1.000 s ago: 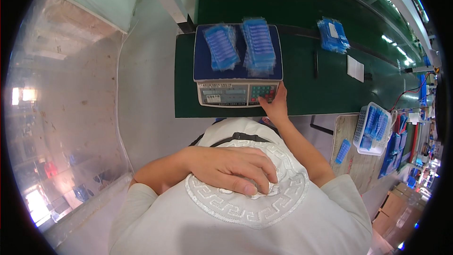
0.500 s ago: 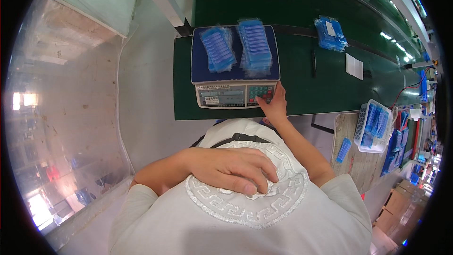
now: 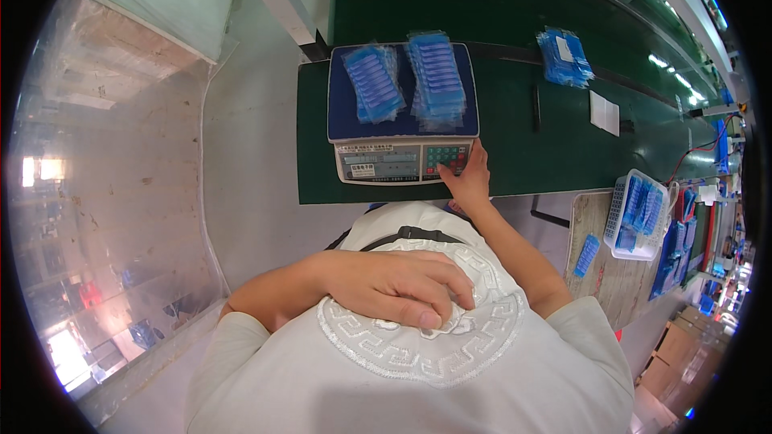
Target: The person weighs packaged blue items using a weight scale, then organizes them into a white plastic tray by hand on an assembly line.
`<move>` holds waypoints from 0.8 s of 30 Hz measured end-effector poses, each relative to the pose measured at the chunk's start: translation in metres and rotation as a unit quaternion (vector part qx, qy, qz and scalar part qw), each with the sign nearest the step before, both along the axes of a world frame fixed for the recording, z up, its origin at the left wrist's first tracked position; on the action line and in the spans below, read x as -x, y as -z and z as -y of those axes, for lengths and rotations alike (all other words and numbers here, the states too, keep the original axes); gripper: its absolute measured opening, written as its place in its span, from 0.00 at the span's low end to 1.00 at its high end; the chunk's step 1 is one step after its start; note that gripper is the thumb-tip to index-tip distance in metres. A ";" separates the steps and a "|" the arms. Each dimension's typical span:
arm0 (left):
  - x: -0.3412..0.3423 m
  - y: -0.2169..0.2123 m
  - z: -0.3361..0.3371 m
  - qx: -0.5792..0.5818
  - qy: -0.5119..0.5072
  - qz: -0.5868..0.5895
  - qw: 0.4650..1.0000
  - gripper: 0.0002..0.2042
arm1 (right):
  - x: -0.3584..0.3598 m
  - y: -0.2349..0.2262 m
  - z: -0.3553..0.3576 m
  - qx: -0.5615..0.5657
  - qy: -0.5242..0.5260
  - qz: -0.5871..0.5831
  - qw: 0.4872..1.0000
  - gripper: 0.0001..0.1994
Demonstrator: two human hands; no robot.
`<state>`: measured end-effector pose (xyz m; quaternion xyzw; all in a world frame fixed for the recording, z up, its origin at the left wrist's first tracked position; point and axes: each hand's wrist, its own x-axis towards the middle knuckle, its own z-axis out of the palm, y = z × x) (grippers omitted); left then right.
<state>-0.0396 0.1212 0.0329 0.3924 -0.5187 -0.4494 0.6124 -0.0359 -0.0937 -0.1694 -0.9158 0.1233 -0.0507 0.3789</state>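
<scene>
A white digital weighing scale (image 3: 378, 169) with a blue platform stands at the near edge of the green table. Two overlapping stacks of flat blue packets in clear film lie on its platform: a left stack (image 3: 374, 84) and a right stack (image 3: 438, 80). My right hand (image 3: 470, 178) is at the scale's front right corner, its thumb on the keypad (image 3: 445, 159) and its other fingers along the side, apart from the thumb. Against the front of my white shirt (image 3: 386, 386) lies my left hand (image 3: 400, 288), holding nothing, with fingers loosely bent and spread.
Farther right on the green table (image 3: 507, 169) lie another pile of blue packets (image 3: 565, 58), a dark pen-like stick (image 3: 536, 108) and a white pad (image 3: 604, 113). A white basket (image 3: 640, 215) of blue packets and a loose packet (image 3: 587, 255) rest on a wooden surface (image 3: 591, 217).
My left hand's fingers have shifted very slightly on the shirt. My right hand stays at the keypad, and the packet stacks have not moved on the scale.
</scene>
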 end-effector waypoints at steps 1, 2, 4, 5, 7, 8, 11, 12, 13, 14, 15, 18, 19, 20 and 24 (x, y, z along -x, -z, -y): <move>0.001 -0.003 0.001 -0.004 -0.008 -0.002 1.000 0.12 | 0.000 0.001 0.000 0.000 0.000 0.000 1.000 0.46; 0.001 -0.004 0.001 -0.008 -0.016 -0.005 1.000 0.12 | 0.001 0.002 0.001 0.001 -0.002 -0.001 1.000 0.46; 0.001 -0.002 0.000 -0.006 -0.011 -0.003 1.000 0.12 | 0.001 0.002 0.001 0.002 -0.003 0.000 1.000 0.46; 0.000 -0.001 0.000 -0.004 -0.006 -0.001 1.000 0.12 | 0.001 0.002 0.001 0.001 -0.002 0.001 1.000 0.46; 0.000 0.000 0.000 -0.001 -0.006 0.000 1.000 0.12 | 0.001 0.002 0.001 -0.001 -0.002 0.003 1.000 0.46; -0.001 0.000 0.000 0.003 -0.005 0.001 1.000 0.12 | 0.001 0.002 0.001 0.000 -0.004 0.003 1.000 0.46; -0.002 -0.002 0.000 -0.007 -0.002 0.004 1.000 0.13 | 0.001 0.003 0.002 0.004 -0.004 0.005 1.000 0.46; -0.002 -0.001 0.000 -0.007 -0.002 0.004 1.000 0.13 | 0.001 0.003 0.002 0.006 -0.004 0.006 1.000 0.46; -0.002 -0.001 0.000 -0.001 -0.001 0.009 1.000 0.13 | 0.001 0.003 0.002 0.006 -0.003 0.006 1.000 0.46; -0.001 0.000 0.001 0.004 0.000 0.014 1.000 0.13 | 0.001 0.003 0.002 0.003 -0.004 0.002 1.000 0.46; -0.001 0.000 0.000 0.004 0.000 0.014 1.000 0.13 | 0.001 0.003 0.002 -0.001 -0.004 -0.001 1.000 0.46; 0.001 0.001 0.000 0.006 0.004 0.000 1.000 0.12 | 0.001 0.002 0.002 -0.013 -0.003 -0.012 1.000 0.47; 0.001 -0.001 0.000 0.007 0.003 0.002 1.000 0.12 | 0.001 0.003 0.003 -0.013 -0.003 -0.012 1.000 0.47; 0.001 -0.001 0.001 0.008 0.001 0.004 1.000 0.12 | 0.001 0.003 0.003 -0.010 -0.001 -0.016 1.000 0.47; 0.003 0.001 0.000 0.009 0.002 0.000 1.000 0.13 | 0.002 0.005 0.003 -0.002 0.000 -0.019 1.000 0.47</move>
